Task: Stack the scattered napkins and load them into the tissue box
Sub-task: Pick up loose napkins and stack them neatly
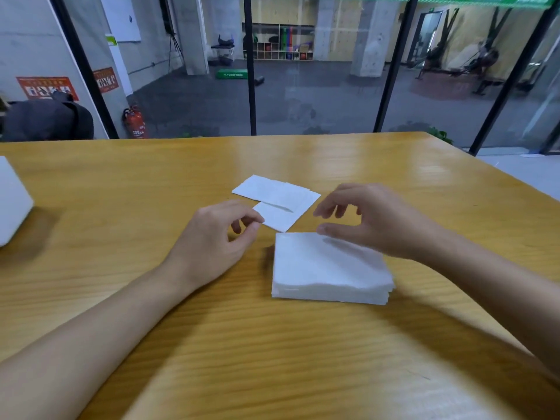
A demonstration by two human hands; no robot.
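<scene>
Glossy yellow wooden table [303,359] carries the stacking step: the left hand [212,241] pinches the near corner of a loose white paper napkin [280,218] between thumb and forefinger, while the right hand [369,219] hovers, fingers loosely curled and holding nothing, thumb at the far edge of the thick square stack of white napkins [327,268]. Next, I judge, that sheet wants laying squarely on the stack, then the second flat white napkin [269,187] beyond it; the white box [12,201], presumably the tissue box, sits well apart at left.
</scene>
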